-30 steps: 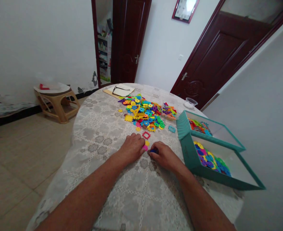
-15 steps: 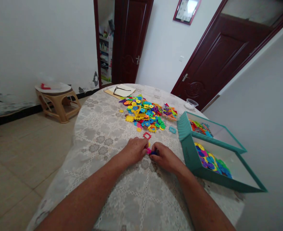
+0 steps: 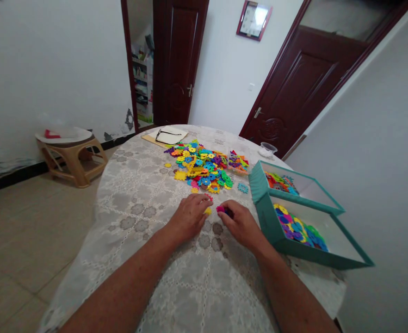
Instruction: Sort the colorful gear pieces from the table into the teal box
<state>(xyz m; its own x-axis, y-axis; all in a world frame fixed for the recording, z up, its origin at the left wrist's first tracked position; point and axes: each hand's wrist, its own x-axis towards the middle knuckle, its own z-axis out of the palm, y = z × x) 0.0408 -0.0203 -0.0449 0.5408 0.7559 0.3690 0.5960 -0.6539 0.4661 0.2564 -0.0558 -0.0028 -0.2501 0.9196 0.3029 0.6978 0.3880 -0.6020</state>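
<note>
My right hand [image 3: 240,223] is closed in a pinch on a pink snap-together plastic piece [image 3: 220,209], with a dark blue piece [image 3: 229,212] partly hidden behind the fingers. To its left, my left hand [image 3: 191,215] is over the tablecloth with thumb and forefinger apart. A yellow plastic piece [image 3: 207,211] shows at those fingertips; whether they touch it is hard to tell. Just beyond, a red frame-shaped piece [image 3: 209,197] is partly covered by the left fingers. The big mixed pile of coloured pieces [image 3: 204,169] lies farther back.
At the right stands a teal two-part box [image 3: 264,217] with more pieces inside. A clear tub [image 3: 238,163] of small pieces sits by the pile, near a light-blue frame piece [image 3: 243,188]. Glasses [image 3: 169,134] rest on paper at the back. A stool [image 3: 74,157] is left of the table.
My left hand has come off the pink piece and moved left to the yellow one, its fingers opening. The pink and dark blue pieces stay in my right hand. The view has shifted slightly.
</note>
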